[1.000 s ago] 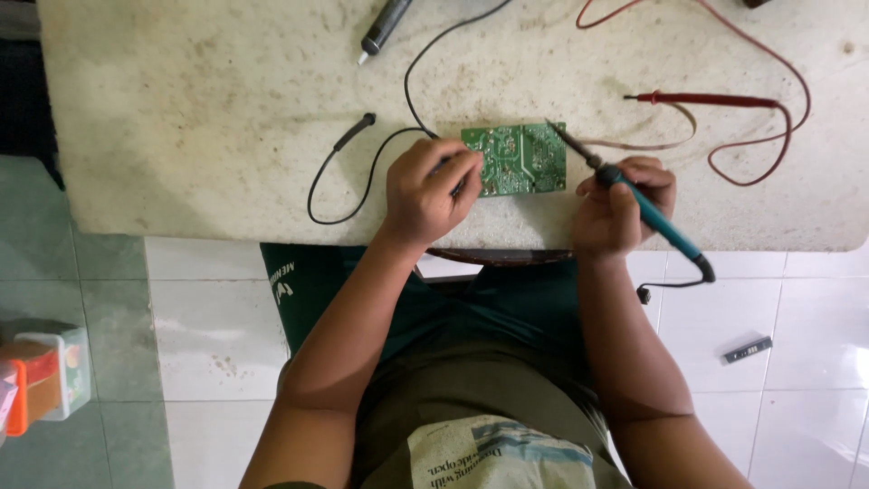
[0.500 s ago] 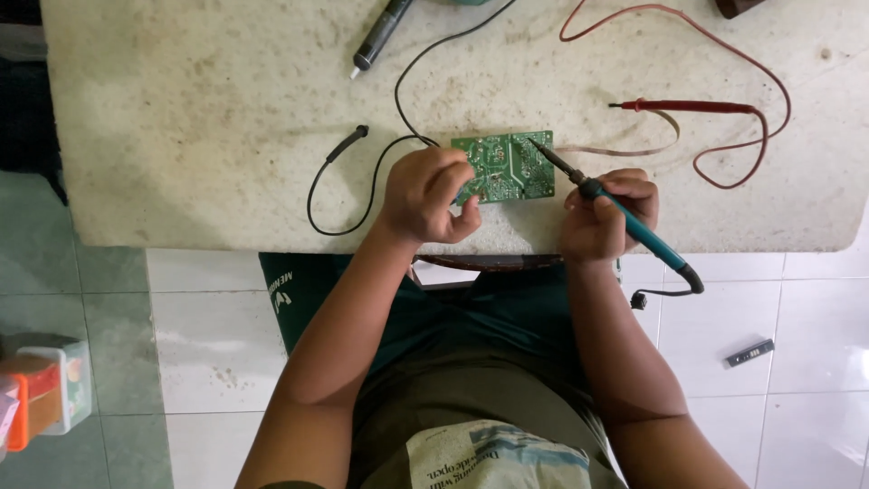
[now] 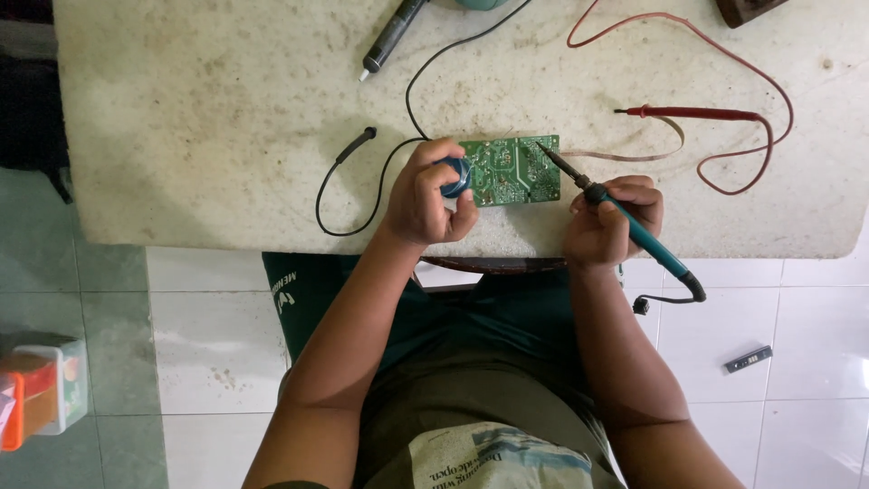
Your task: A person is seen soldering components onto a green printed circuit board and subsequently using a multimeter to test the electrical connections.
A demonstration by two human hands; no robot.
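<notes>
Soldering work on the green circuit board (image 3: 511, 169), which lies at the near edge of the table (image 3: 226, 136). The left hand (image 3: 425, 195), left of the board, is clamped on a small blue object (image 3: 455, 177) at the board's edge. The right hand (image 3: 611, 222), right of the board, grips the soldering iron (image 3: 634, 226), its tip over the board's right edge. The next move calls for a steady tip placement on one joint.

A worn, stained pale surface (image 3: 199, 109) carries a dark pen-shaped tool (image 3: 391, 38) at its far edge, a red probe (image 3: 688, 113) with looping red lead, and a black probe (image 3: 355, 145) on a black lead. On the tiled floor (image 3: 797, 299) lie a small dark bar (image 3: 748, 359) and an orange box (image 3: 36, 398).
</notes>
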